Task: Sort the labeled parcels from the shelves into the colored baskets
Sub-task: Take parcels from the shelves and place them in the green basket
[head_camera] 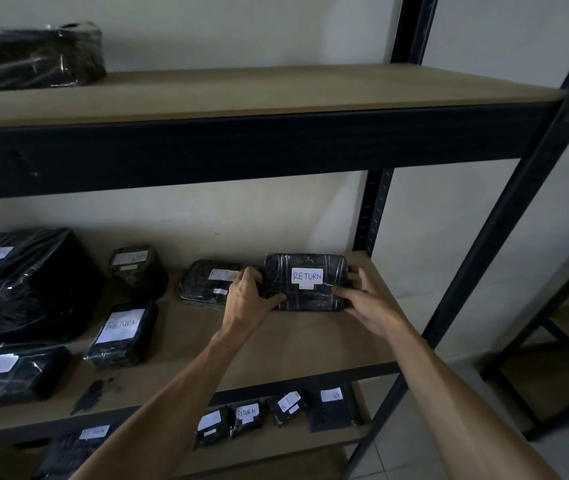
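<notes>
A black plastic-wrapped parcel [305, 283] with a white label reading RETURN stands tilted up on the middle shelf [276, 344], near its right end. My left hand [249, 295] grips the parcel's left edge, thumb along its lower front. My right hand [366, 296] grips its right edge, thumb on the front. No colored basket is in view.
More black labeled parcels lie on the middle shelf: one just left of my left hand [207, 282], another RETURN parcel [122, 332], and large ones at far left [20, 282]. One parcel [34, 57] lies on the top shelf, several small ones [246, 415] on the lower shelf. Black uprights [504, 220] frame the right side.
</notes>
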The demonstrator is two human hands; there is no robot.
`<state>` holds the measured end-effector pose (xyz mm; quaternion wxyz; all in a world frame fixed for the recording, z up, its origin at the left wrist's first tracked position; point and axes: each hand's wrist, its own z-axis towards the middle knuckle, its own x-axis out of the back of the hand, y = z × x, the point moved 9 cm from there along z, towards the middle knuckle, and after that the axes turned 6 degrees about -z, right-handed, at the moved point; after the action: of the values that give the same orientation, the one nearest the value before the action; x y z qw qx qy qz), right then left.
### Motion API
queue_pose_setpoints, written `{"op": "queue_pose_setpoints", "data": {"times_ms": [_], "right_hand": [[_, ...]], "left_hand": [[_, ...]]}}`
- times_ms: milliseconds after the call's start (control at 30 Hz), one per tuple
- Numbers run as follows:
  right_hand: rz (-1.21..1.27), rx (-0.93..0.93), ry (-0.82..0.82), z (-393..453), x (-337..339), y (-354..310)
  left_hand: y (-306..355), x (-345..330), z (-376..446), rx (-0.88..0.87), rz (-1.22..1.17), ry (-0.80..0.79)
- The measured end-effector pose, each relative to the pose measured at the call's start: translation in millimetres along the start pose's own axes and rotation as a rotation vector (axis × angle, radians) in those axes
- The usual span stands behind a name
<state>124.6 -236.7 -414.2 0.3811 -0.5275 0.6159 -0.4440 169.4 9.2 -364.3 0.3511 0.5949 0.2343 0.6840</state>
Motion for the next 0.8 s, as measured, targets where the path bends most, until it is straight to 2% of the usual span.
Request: {"op": "queue_pose_setpoints", "data": {"times_ms": [167,267,433,533,633,800], "right_hand": [[0.078,0.009,0.002,-7,3,-4],[0.169,-0.017,-0.071,-13,-7,-12],[0.255,-0.059,-0.112,-43,-31,-33],[0.244,-0.015,-0.138,-63,-56,-47],[0.226,0.051,-0.163,-82,-91,-55],[0.179,0.111,-0.192,-123,-178,-46]], "left_hand": [[12,2,-8,0.069,-0.147,-0.056],[11,0,-14,0.216,-0.309,-0.122],[19,1,-29,0.428,-0.95,-0.205],[13,19,-51,0.555,-1.135,-0.247],[-1,51,-80,0.57,-1.308,-0.277],[-44,123,-147,0.517,-1.432,-0.246]]}}
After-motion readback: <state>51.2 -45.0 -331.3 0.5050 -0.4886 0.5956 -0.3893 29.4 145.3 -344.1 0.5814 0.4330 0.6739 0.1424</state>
